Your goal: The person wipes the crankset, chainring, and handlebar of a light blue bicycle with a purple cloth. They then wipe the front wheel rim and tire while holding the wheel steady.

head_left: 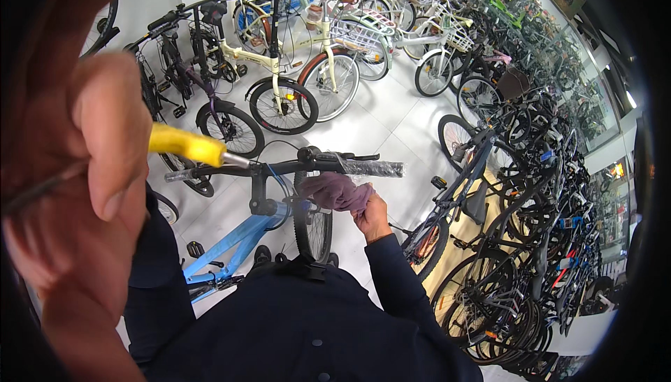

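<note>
My left hand (105, 151) is raised close to the camera, large and blurred. Its fingers are closed around a yellow-sleeved tool with a thin metal tip (187, 144); the tool's exact kind is unclear. My right hand (370, 215) grips a bunched purple cloth (334, 192) just below the right side of a black handlebar (293, 165). That bar belongs to a light blue bicycle (244, 239) standing before me. Clear plastic wrap covers its right grip (374, 169). The tool's tip appears over the bar's left part, but whether they touch cannot be told.
Behind the bar stand a cream folding bicycle (272, 67) and a dark one (224, 120). White bicycles with baskets (440, 67) are farther back. A dark blue bicycle (465, 172) leans at the right, beside a dense row of bicycles (545, 228). Pale tiles (391, 127) make up the floor.
</note>
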`<state>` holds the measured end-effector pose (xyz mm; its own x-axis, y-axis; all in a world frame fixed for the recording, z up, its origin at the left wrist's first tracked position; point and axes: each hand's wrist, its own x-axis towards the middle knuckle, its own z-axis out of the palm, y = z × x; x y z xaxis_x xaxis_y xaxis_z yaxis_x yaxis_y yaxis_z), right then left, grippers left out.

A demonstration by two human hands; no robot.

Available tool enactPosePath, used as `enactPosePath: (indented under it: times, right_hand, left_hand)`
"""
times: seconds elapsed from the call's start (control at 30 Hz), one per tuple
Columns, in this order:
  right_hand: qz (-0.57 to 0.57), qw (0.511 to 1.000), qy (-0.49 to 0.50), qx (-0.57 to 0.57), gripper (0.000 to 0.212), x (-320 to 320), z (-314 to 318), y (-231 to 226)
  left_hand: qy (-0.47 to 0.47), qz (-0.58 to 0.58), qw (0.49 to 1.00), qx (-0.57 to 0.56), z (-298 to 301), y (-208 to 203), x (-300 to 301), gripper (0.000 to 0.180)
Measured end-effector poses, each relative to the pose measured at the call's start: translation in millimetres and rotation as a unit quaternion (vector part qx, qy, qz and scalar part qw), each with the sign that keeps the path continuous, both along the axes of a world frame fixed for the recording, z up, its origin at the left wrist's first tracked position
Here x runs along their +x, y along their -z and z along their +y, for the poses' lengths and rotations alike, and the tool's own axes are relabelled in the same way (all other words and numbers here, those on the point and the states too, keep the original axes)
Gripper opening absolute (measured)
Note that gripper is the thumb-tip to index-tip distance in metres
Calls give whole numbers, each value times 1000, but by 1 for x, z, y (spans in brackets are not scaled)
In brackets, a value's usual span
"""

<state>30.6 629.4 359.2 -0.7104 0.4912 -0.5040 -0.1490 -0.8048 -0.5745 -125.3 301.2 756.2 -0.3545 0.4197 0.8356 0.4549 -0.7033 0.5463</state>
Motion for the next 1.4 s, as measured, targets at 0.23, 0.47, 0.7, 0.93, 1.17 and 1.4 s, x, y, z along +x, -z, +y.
enactPosePath:
  times: [0.23, 0.47, 0.7, 0.93, 1.17, 1.4]
  right_hand:
    - [-13, 998, -43, 36, 23, 11, 3, 6]
    - [-14, 999, -6, -48, 26, 15, 13, 19]
    - [9, 998, -42, 53, 21, 11, 10, 2]
    - [3, 998, -42, 49, 24, 3, 2, -20]
    - [58, 997, -28, 28, 22, -1, 6, -34]
    - [119, 991, -54, -2, 26, 10, 1, -44]
  left_hand:
    - [93, 66, 993, 25, 11, -16, -5, 53]
    - [-24, 55, 986, 155, 22, -31, -39, 50]
    - [-61, 74, 977, 192, 21, -13, -10, 47]
    - [-70, 83, 986, 125, 28, 9, 8, 44]
    - [-95, 103, 990, 26, 26, 30, 8, 42]
    - [-167, -85, 876, -445, 107, 225, 21, 33]
